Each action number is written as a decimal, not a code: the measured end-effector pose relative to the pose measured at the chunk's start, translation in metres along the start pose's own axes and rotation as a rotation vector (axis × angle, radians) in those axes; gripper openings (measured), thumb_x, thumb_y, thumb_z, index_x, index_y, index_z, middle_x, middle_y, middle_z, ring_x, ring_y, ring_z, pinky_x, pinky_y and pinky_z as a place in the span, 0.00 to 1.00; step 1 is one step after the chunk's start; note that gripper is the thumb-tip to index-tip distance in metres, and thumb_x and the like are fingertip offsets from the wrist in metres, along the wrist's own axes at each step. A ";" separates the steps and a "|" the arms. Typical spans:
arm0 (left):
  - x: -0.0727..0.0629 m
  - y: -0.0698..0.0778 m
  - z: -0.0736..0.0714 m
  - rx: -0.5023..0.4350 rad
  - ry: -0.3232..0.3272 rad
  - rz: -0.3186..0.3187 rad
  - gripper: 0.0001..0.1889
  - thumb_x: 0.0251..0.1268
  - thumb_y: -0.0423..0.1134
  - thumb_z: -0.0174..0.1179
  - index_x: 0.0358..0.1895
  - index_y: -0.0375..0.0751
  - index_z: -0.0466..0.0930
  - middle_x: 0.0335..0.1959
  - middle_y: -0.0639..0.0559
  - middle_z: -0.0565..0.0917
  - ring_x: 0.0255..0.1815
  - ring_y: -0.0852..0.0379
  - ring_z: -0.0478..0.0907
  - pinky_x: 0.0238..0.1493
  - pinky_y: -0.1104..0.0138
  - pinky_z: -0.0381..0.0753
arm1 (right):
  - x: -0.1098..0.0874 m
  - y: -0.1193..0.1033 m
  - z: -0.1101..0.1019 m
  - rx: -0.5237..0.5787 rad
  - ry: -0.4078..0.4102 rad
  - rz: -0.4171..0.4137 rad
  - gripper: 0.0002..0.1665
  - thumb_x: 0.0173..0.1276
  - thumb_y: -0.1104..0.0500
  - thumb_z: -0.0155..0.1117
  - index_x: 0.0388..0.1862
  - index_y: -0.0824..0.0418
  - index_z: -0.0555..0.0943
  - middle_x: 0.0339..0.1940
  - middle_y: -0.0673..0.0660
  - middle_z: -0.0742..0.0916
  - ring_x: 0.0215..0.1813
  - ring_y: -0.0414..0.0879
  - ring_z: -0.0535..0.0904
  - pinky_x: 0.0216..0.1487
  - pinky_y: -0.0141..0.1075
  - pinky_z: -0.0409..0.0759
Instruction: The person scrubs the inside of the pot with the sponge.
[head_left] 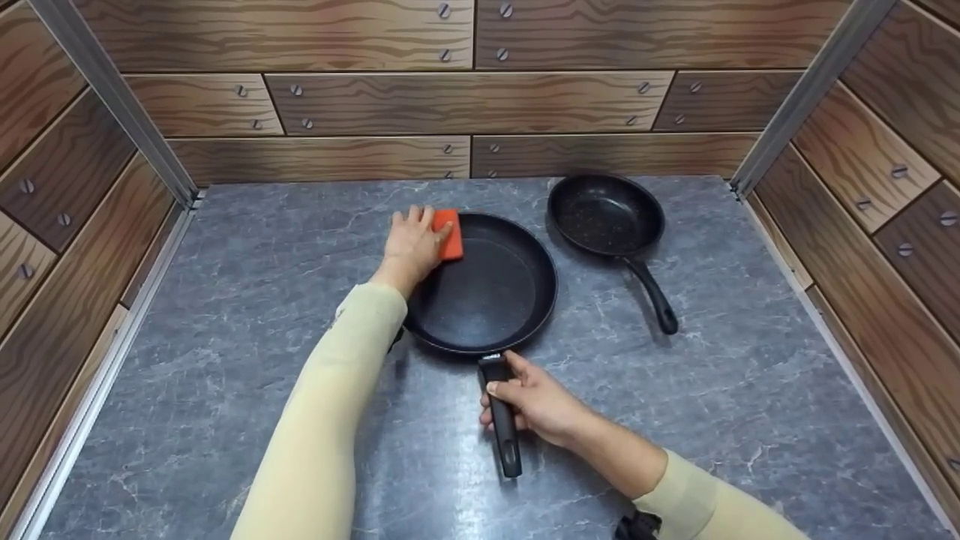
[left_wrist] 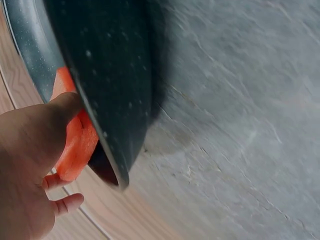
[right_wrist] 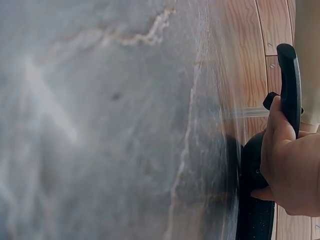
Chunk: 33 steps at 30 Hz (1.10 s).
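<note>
A large black frying pan (head_left: 484,300) sits mid-table, its handle pointing toward me. My left hand (head_left: 415,244) holds an orange sponge (head_left: 451,236) against the pan's upper left rim. In the left wrist view the thumb lies across the sponge (left_wrist: 77,150), which bends over the pan's edge (left_wrist: 107,142). My right hand (head_left: 544,401) grips the pan's black handle (head_left: 504,427) close to the pan, thumb on top. The right wrist view shows the fingers of that hand (right_wrist: 292,167) wrapped about the handle (right_wrist: 290,85).
A smaller black frying pan (head_left: 606,214) with light specks stands at the back right, its handle (head_left: 652,296) angled toward the front right. Wood-patterned panels (head_left: 472,101) enclose the grey marbled tabletop (head_left: 750,420) at the back and both sides.
</note>
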<state>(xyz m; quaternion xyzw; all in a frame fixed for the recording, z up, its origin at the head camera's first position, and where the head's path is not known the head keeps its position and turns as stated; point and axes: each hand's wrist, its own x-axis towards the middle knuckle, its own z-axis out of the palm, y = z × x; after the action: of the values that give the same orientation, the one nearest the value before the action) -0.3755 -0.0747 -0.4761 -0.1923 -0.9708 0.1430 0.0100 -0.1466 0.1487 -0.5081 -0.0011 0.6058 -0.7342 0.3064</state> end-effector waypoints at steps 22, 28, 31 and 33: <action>-0.025 -0.023 0.003 0.006 -0.022 0.034 0.42 0.65 0.60 0.68 0.82 0.56 0.69 0.74 0.35 0.66 0.68 0.33 0.66 0.62 0.43 0.69 | -0.002 0.003 0.001 0.013 -0.009 -0.013 0.53 0.81 0.66 0.57 0.88 0.65 0.33 0.44 0.67 0.84 0.37 0.50 0.89 0.47 0.49 0.89; -0.029 -0.028 0.000 0.018 -0.037 0.046 0.41 0.66 0.61 0.68 0.81 0.55 0.70 0.74 0.35 0.66 0.68 0.34 0.65 0.62 0.45 0.70 | -0.001 0.002 0.000 0.013 -0.012 -0.017 0.53 0.81 0.66 0.57 0.88 0.64 0.33 0.45 0.68 0.84 0.38 0.50 0.89 0.49 0.51 0.89; -0.032 -0.031 -0.001 0.016 -0.042 0.061 0.40 0.67 0.61 0.67 0.80 0.54 0.71 0.73 0.35 0.66 0.68 0.35 0.65 0.62 0.46 0.70 | 0.000 0.001 0.000 0.011 -0.018 -0.023 0.52 0.81 0.66 0.56 0.88 0.64 0.34 0.44 0.67 0.84 0.38 0.50 0.89 0.48 0.50 0.89; -0.034 -0.032 -0.002 0.009 -0.045 0.072 0.39 0.67 0.61 0.67 0.80 0.53 0.72 0.72 0.34 0.66 0.68 0.35 0.64 0.62 0.46 0.71 | 0.000 0.001 0.001 0.011 -0.023 -0.027 0.52 0.81 0.66 0.56 0.88 0.64 0.34 0.44 0.66 0.84 0.38 0.50 0.89 0.48 0.50 0.89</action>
<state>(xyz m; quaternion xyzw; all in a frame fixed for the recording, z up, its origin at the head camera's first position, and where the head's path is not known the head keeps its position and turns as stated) -0.3556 -0.1154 -0.4636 -0.2236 -0.9627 0.1518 -0.0161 -0.1461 0.1482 -0.5086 -0.0162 0.5984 -0.7415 0.3032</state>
